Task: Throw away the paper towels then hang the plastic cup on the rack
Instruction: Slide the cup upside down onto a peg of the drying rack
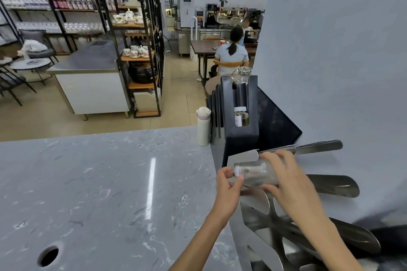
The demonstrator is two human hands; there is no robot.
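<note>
A clear plastic cup point(255, 172) lies on its side in the air at the right edge of the counter, held by both hands. My left hand point(228, 189) pinches its base end from the left. My right hand point(286, 180) wraps over its other end from the right. The cup sits right against the steel rack point(330, 185), between the rack's upper prong point(317, 146) and a broad lower prong. Whether the cup is on a prong I cannot tell. No paper towels are in view.
The grey marble counter point(99, 182) has a round hole point(48, 256) at its front left. A white thermos point(203, 126) and a black slotted holder point(237, 114) with a small bottle stand behind the rack. A wall rises at the right. A seated person is far behind.
</note>
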